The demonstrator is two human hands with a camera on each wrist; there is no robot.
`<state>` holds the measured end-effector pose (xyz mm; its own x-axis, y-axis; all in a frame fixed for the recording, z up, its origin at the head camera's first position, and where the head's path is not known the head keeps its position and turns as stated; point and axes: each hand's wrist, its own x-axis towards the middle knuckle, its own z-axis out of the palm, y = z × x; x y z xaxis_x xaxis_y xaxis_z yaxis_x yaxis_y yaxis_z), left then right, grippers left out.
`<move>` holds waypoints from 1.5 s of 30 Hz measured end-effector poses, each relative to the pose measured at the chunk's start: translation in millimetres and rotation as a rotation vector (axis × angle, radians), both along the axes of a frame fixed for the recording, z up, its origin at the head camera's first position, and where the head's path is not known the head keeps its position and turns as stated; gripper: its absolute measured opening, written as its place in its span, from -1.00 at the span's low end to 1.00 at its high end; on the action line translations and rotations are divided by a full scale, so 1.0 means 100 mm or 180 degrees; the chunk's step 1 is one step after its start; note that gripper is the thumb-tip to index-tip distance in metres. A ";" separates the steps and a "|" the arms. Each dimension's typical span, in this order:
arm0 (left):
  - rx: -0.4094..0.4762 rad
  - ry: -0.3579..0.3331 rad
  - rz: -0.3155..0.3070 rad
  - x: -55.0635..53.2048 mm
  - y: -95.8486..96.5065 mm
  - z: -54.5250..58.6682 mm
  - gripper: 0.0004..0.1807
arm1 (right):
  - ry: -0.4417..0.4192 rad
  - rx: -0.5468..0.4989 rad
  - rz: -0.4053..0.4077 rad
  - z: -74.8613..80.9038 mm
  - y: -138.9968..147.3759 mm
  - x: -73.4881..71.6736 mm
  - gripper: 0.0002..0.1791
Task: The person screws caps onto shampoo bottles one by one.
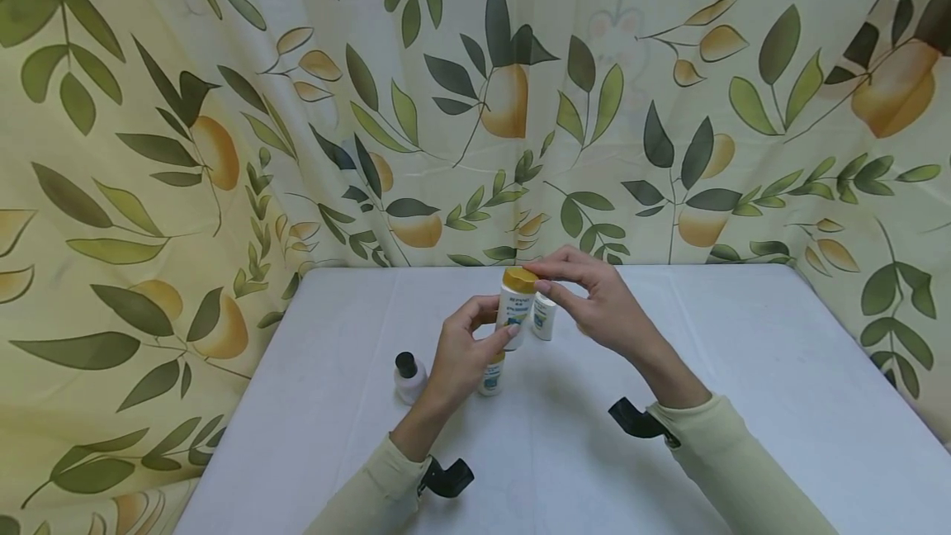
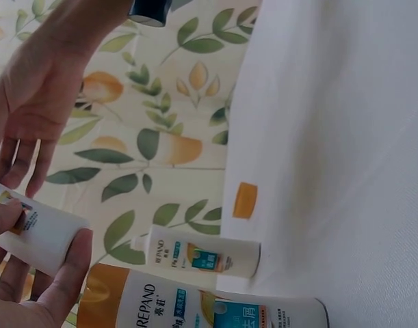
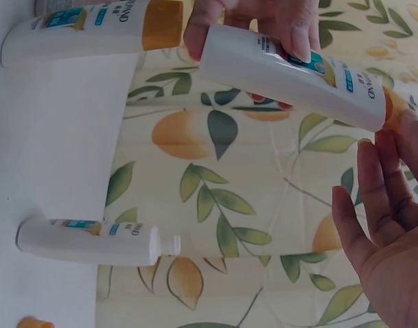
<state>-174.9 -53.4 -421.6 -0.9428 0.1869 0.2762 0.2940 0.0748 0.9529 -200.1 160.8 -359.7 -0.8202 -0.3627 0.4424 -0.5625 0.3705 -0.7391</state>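
Note:
Above the table, my left hand [image 1: 462, 353] grips the body of a white bottle [image 1: 514, 308] with a golden-yellow cap. The thumb lies across its printed label. My right hand [image 1: 598, 300] pinches that cap [image 3: 395, 109] between thumb and fingers. In the right wrist view the bottle is tilted, its cap end toward the right hand. A second capped bottle [image 1: 491, 376] stands below the left hand. Behind the held one stands an uncapped bottle [image 3: 92, 242], its narrow neck bare. A loose yellow cap [image 2: 245, 199] lies on the table near the uncapped bottle.
A pale bottle with a black cap [image 1: 409, 378] stands left of my left wrist. White cloth covers the table [image 1: 743, 378]. A leaf-and-fruit patterned curtain [image 1: 475, 147] hangs behind and along the sides. Black devices [image 1: 449, 477] are strapped at both wrists.

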 end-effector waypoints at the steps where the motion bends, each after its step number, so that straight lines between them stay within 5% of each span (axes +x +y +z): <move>1: 0.0002 -0.0001 0.0002 0.00 0.00 0.00 -0.58 | -0.0002 -0.0001 0.0005 0.00 0.00 0.00 -0.67; 27: -0.0075 0.0014 -0.0020 0.04 0.01 0.01 -0.61 | -0.0292 -0.0126 -0.0097 0.00 -0.04 0.00 -0.59; 45: -0.0059 0.0012 -0.0034 0.04 0.02 0.01 -0.61 | -0.0201 -0.0088 -0.0162 0.00 -0.05 -0.01 -0.60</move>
